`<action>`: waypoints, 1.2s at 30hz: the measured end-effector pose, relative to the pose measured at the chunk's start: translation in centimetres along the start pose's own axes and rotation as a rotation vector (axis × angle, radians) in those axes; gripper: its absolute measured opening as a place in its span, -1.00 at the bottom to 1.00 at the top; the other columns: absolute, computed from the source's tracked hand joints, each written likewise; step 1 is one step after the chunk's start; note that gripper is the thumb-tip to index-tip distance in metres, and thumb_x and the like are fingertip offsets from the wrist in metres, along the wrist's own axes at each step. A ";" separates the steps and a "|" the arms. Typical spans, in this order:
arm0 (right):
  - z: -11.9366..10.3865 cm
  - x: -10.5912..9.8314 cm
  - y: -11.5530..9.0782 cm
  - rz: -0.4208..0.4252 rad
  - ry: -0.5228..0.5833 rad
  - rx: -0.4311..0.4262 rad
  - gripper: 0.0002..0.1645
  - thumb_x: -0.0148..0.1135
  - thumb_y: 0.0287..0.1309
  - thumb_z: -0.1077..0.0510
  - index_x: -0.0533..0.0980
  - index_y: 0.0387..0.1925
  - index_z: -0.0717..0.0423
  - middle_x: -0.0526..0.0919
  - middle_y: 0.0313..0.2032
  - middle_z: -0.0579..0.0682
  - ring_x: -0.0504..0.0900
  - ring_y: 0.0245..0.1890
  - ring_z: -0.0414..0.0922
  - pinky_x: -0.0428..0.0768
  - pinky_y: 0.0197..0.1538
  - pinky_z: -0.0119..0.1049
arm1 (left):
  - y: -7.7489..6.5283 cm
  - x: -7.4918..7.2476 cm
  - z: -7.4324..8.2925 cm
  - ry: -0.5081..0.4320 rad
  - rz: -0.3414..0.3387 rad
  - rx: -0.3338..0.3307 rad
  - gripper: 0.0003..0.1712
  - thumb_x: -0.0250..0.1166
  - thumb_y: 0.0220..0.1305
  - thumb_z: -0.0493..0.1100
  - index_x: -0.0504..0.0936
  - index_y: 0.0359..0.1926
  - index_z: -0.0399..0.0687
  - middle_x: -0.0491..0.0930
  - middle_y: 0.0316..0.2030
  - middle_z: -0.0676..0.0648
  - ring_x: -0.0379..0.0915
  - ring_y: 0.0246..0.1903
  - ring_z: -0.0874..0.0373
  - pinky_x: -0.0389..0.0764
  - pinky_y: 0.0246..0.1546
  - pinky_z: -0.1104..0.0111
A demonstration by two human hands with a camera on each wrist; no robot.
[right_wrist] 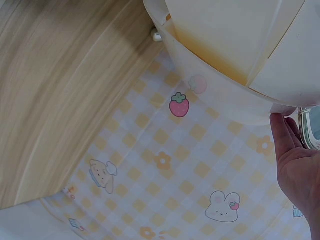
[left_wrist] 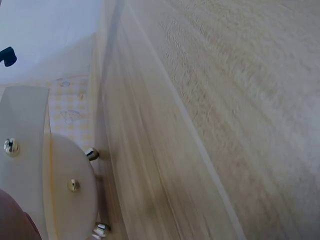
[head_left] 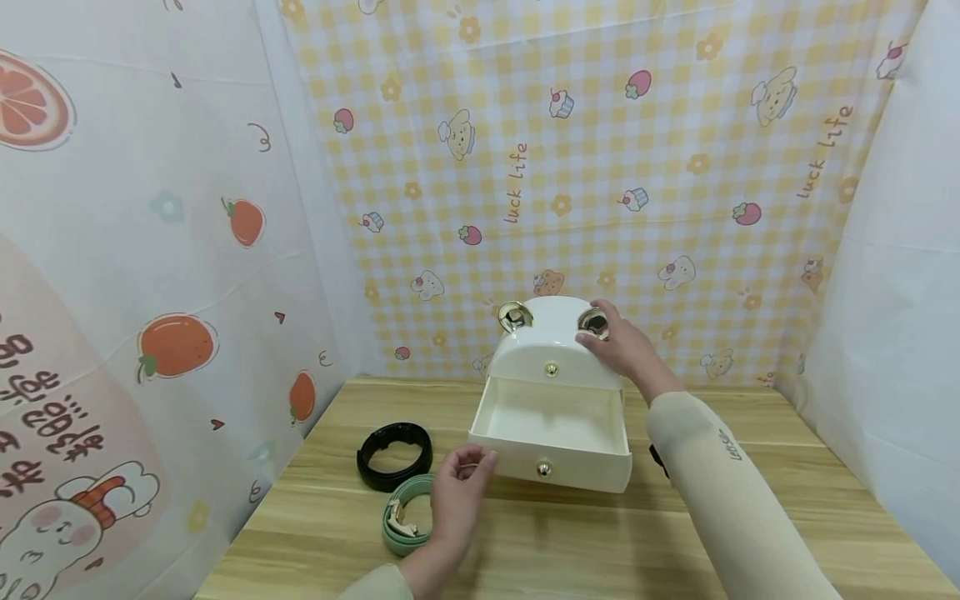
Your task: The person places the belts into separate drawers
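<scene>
A small white drawer cabinet (head_left: pixel 555 329) stands on the wooden table, its rounded top carrying two shiny gold ear-like knobs. My right hand (head_left: pixel 622 342) grips its upper right side around the gold knob; in the right wrist view the fingers reach up along the white shell. The lower drawer (head_left: pixel 551 417) is pulled out, with nothing seen inside. At its front left corner, my left hand (head_left: pixel 459 492) touches the front panel with thumb and fingertips. A small gold knob (head_left: pixel 544 469) sits mid-panel. In the left wrist view, part of a finger (left_wrist: pixel 15 220) overlaps that panel.
Left of the cabinet lie a coiled black belt (head_left: pixel 395 456) and a coiled green belt (head_left: pixel 405 517) with a gold-toned buckle, the latter close beside my left hand. A small black object (head_left: pixel 657 458) shows partly behind my right sleeve. Printed cloth (head_left: pixel 555 167) hangs behind the table.
</scene>
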State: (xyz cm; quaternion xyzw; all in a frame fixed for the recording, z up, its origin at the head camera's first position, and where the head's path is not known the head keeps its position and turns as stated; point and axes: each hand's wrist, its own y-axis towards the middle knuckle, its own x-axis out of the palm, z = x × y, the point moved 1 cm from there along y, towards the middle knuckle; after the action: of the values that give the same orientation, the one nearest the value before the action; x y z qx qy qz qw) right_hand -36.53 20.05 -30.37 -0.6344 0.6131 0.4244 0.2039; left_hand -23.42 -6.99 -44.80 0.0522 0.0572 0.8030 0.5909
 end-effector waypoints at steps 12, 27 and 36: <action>0.1 0.2 0.1 0.002 0.005 -0.008 -0.12 0.13 0.39 -0.15 -0.04 0.50 0.05 0.52 0.05 0.46 0.52 0.05 0.36 0.43 0.12 0.26 | 1.5 -2.7 1.1 -0.052 0.085 0.041 -0.65 0.45 0.22 -0.07 0.61 -0.12 -0.22 0.65 -0.24 -0.07 0.53 -0.36 0.21 0.59 -0.38 0.41; 0.4 0.2 0.4 0.003 0.013 0.005 -0.13 0.12 0.40 -0.15 -0.05 0.51 0.02 0.48 0.12 0.47 0.48 0.10 0.38 0.39 0.16 0.28 | 5.0 -6.4 1.4 0.027 0.013 -0.013 -0.55 0.36 0.31 -0.06 0.51 0.10 -0.20 0.58 -0.09 -0.12 0.49 -0.22 0.18 0.61 -0.23 0.32; 0.3 0.1 0.2 -0.001 0.007 0.004 -0.12 0.11 0.40 -0.14 -0.05 0.52 0.04 0.50 0.10 0.47 0.50 0.08 0.37 0.40 0.15 0.27 | 7.3 -8.4 1.0 0.048 0.047 -0.031 -0.55 0.37 0.30 -0.14 0.50 0.14 -0.20 0.58 -0.13 -0.07 0.49 -0.26 0.25 0.58 -0.29 0.47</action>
State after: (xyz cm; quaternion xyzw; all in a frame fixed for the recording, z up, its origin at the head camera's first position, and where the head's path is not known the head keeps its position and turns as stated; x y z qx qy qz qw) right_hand -36.83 20.18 -30.49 -0.6357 0.6144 0.4209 0.2029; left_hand -27.70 -17.15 -42.86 0.0249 0.0579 0.8185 0.5710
